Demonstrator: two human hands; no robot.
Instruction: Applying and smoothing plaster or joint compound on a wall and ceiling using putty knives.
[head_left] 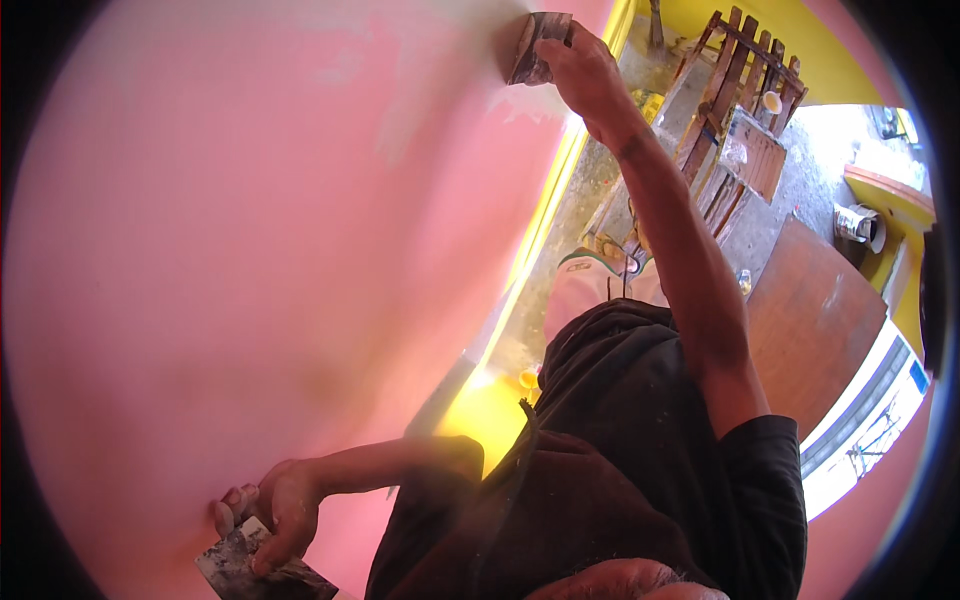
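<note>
A pink wall with pale patches near its top fills the left of the view. My right hand is raised high, gripping a stained flat scraper blade at the wall by the top of the view. At the lower left, my left hand holds a second flat, blotched scraper plate close to the wall, thumb on its face and some fingers curled behind it.
A yellow band edges the pink wall. Below stand a wooden slatted structure with boards on the dusty floor, a large brown panel, and a bucket. My legs stand near the wall.
</note>
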